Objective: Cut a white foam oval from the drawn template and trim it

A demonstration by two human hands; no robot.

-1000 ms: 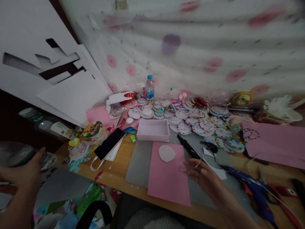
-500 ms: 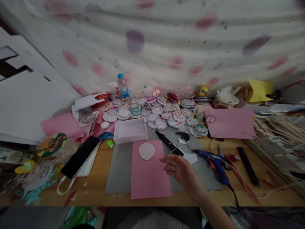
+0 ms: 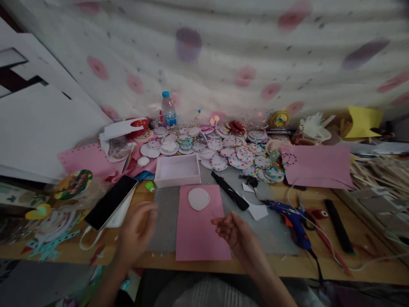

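While both hands hover low over the desk, nothing is gripped yet. Right hand sits w/ fingers loosely curled, half-closed, over the right edge of the pink sheet — touching it or just above, can't tell. Left hand is blurred, fingers spread and empty, above the grey mat just left of that sheet. The pale oval cutout lies on the sheet, just beyond the right hand's fingertips. Black knife-like tool is beyond and a bit right of that hand; blue glue gun well to its right. Looks like the settling-in step — next move prob. needs a steadying hand on the sheet and a careful pinch on the cutout.
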